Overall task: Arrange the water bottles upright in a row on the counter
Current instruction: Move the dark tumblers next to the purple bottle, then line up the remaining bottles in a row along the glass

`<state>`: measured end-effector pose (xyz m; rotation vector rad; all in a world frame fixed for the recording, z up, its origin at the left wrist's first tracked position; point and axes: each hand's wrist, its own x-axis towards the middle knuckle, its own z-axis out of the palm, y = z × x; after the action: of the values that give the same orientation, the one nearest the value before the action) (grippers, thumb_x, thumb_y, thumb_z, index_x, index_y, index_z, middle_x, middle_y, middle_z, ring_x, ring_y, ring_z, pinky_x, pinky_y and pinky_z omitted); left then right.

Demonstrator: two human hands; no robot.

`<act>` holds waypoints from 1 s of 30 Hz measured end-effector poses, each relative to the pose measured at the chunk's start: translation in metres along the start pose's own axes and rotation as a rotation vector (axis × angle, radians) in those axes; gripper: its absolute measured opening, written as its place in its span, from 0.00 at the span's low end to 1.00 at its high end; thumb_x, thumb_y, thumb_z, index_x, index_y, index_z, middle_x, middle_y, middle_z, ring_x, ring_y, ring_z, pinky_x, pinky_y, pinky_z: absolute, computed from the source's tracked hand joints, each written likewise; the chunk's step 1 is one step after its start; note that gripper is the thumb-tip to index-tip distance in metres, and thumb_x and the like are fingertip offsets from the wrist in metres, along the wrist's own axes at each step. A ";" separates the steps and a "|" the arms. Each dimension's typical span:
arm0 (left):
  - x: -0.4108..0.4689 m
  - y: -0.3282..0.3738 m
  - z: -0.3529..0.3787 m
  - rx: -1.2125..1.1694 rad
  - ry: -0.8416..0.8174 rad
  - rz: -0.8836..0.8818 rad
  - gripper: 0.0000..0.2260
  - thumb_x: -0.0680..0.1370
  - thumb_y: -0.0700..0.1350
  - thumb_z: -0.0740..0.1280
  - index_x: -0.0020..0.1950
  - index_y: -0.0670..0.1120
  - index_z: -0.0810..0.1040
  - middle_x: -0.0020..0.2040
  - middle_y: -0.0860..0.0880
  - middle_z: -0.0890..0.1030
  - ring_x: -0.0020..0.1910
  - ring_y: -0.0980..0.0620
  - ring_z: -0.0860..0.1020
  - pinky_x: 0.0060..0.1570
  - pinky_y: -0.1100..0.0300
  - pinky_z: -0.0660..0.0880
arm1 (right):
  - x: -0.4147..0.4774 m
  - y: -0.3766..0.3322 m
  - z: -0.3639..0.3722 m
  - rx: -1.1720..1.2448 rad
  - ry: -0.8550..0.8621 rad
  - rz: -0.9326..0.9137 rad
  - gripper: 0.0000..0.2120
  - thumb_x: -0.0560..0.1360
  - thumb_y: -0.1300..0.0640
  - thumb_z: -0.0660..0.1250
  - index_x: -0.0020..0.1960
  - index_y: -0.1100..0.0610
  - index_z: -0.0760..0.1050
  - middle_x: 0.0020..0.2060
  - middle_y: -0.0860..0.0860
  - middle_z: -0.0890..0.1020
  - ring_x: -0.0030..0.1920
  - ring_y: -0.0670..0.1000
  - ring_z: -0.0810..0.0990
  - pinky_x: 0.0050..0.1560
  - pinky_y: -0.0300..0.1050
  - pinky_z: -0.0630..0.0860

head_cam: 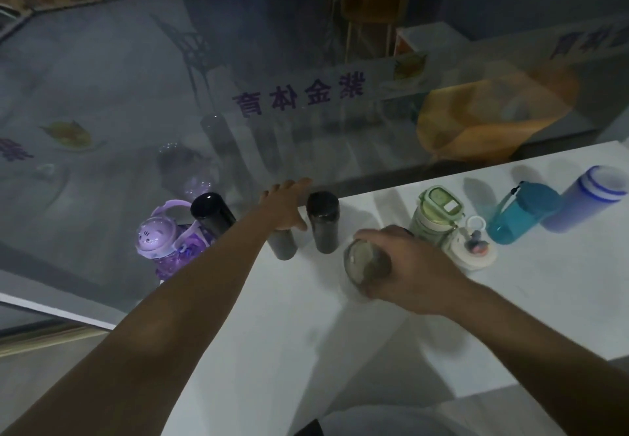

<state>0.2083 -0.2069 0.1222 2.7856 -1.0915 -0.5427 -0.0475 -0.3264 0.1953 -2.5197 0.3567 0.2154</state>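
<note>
Under left hand (284,209): half-hidden grey bottle (282,246)

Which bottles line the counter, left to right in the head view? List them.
Purple bottle, black flask, grey flask, dark flask, round-lidded bottle in right hand, green bottle, teal bottle, blue-white bottle.

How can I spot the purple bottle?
Follow the white counter along the glass wall to the left end of the row of bottles. The purple bottle stands there, beside a black bottle. Only it has a cartoon face on a round lid and a loop handle.
</note>
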 end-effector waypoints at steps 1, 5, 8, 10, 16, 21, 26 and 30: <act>-0.002 -0.009 -0.003 0.016 -0.015 -0.036 0.47 0.66 0.51 0.78 0.77 0.57 0.53 0.76 0.45 0.62 0.72 0.37 0.62 0.69 0.40 0.60 | 0.001 -0.009 -0.018 0.025 0.023 -0.008 0.31 0.63 0.45 0.74 0.63 0.35 0.66 0.56 0.46 0.75 0.53 0.54 0.79 0.52 0.53 0.78; -0.013 -0.037 -0.010 -0.017 -0.085 -0.129 0.44 0.67 0.48 0.77 0.77 0.55 0.56 0.74 0.45 0.64 0.71 0.38 0.65 0.68 0.42 0.64 | 0.019 -0.028 -0.080 0.035 0.078 -0.035 0.31 0.63 0.46 0.77 0.63 0.39 0.70 0.57 0.44 0.77 0.55 0.51 0.77 0.56 0.53 0.76; -0.016 -0.042 -0.007 -0.119 -0.094 -0.109 0.38 0.67 0.44 0.77 0.74 0.50 0.63 0.70 0.43 0.70 0.65 0.38 0.72 0.63 0.46 0.70 | 0.056 -0.024 -0.106 0.023 0.087 -0.024 0.27 0.63 0.46 0.78 0.59 0.42 0.72 0.52 0.44 0.79 0.51 0.51 0.77 0.54 0.54 0.76; -0.014 -0.041 -0.004 -0.159 -0.049 -0.108 0.33 0.67 0.43 0.77 0.69 0.49 0.69 0.65 0.42 0.74 0.59 0.40 0.75 0.57 0.50 0.73 | 0.089 -0.011 -0.107 -0.042 0.077 0.021 0.30 0.62 0.46 0.79 0.61 0.43 0.72 0.54 0.45 0.78 0.51 0.52 0.76 0.53 0.52 0.76; -0.006 -0.043 -0.001 -0.200 -0.020 -0.150 0.32 0.67 0.44 0.77 0.68 0.51 0.69 0.63 0.44 0.74 0.59 0.40 0.75 0.60 0.49 0.74 | 0.174 0.043 -0.066 -0.162 -0.077 0.128 0.35 0.61 0.55 0.80 0.65 0.53 0.71 0.57 0.53 0.77 0.52 0.57 0.77 0.51 0.50 0.78; 0.001 -0.029 -0.005 -0.048 -0.006 -0.051 0.46 0.64 0.54 0.78 0.76 0.56 0.57 0.75 0.48 0.63 0.73 0.40 0.61 0.72 0.43 0.57 | 0.211 0.075 -0.043 -0.269 -0.184 0.180 0.29 0.58 0.54 0.78 0.56 0.52 0.72 0.50 0.53 0.78 0.47 0.56 0.78 0.44 0.49 0.79; 0.018 0.013 -0.001 0.047 -0.013 0.097 0.43 0.64 0.61 0.76 0.74 0.57 0.60 0.73 0.51 0.67 0.73 0.44 0.63 0.73 0.46 0.54 | 0.223 0.085 -0.032 -0.267 -0.203 0.161 0.21 0.59 0.54 0.71 0.51 0.53 0.72 0.47 0.54 0.79 0.44 0.56 0.78 0.37 0.43 0.73; 0.034 0.022 0.007 0.014 -0.024 0.058 0.35 0.63 0.61 0.75 0.67 0.59 0.69 0.63 0.53 0.77 0.64 0.45 0.73 0.69 0.45 0.61 | 0.227 0.090 -0.025 -0.233 -0.231 0.177 0.20 0.62 0.54 0.70 0.52 0.52 0.71 0.48 0.55 0.78 0.45 0.57 0.78 0.38 0.44 0.73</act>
<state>0.2149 -0.2462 0.1109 2.7563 -1.1808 -0.5664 0.1432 -0.4590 0.1162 -2.6520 0.4847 0.6455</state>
